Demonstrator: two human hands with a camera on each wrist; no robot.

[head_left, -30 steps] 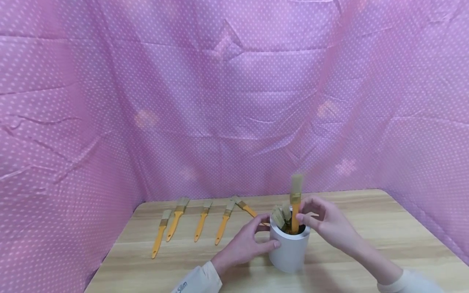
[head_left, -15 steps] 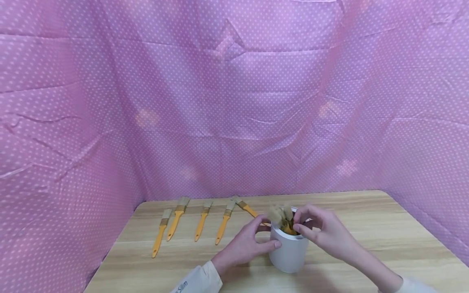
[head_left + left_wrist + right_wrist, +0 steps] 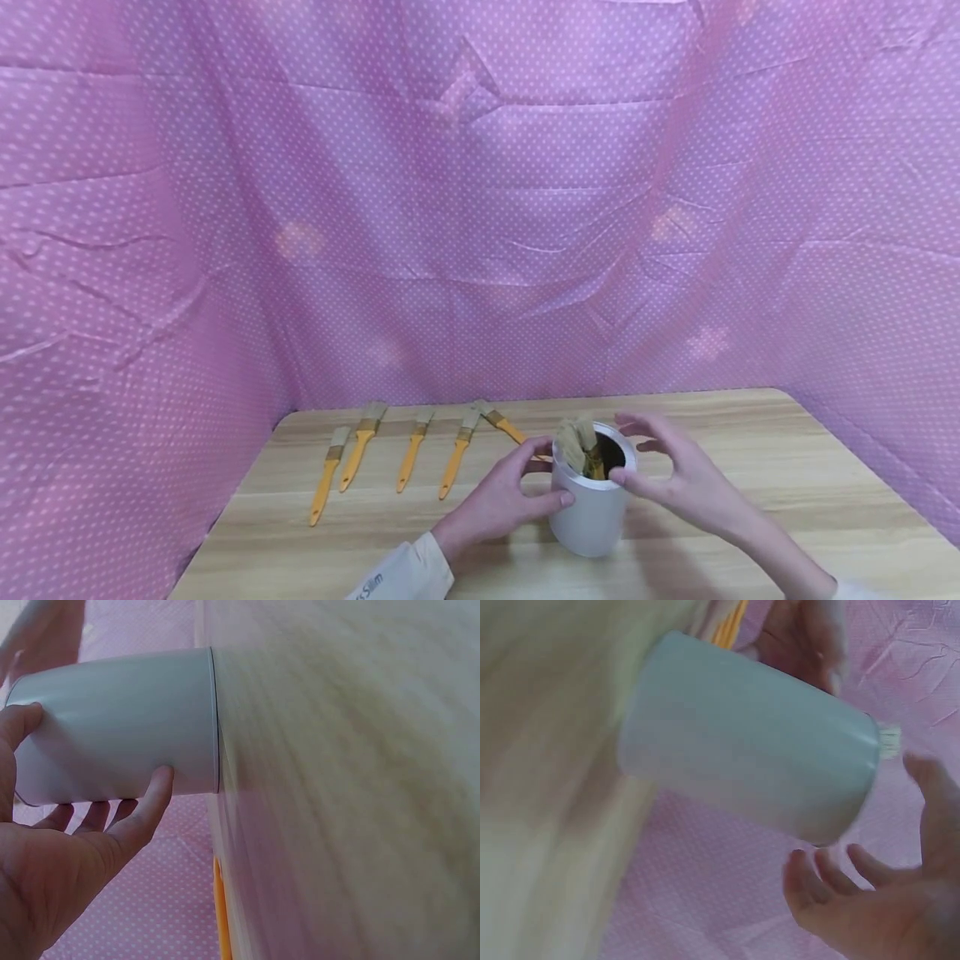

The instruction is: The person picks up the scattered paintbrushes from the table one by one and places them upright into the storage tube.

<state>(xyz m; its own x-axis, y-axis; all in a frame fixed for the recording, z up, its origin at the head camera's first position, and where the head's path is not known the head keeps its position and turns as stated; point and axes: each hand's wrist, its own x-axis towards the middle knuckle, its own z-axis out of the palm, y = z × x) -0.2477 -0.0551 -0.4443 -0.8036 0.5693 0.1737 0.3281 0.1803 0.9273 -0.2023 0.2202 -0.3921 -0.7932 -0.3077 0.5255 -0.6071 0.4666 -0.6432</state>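
A white cylindrical canister stands upright on the wooden table, right of the middle in the head view. Bristle ends of several paintbrushes stick up at the left side of its mouth, while the right side of the mouth shows dark inside. My left hand holds the canister from the left; in the left wrist view the thumb and fingertips lie against its wall. To the right, my right hand is beside the rim with fingers spread and nothing in them. Its thumb is near the rim; contact cannot be told.
Several paintbrushes with orange handles lie on the table left of the canister, including a far-left brush and a slanted brush partly behind my left hand. A pink dotted cloth hangs behind and at both sides.
My right hand has lowered an upright paintbrush into the canister and let it go. Its fingers have since spread and moved slightly right. My left hand has stayed on the canister.
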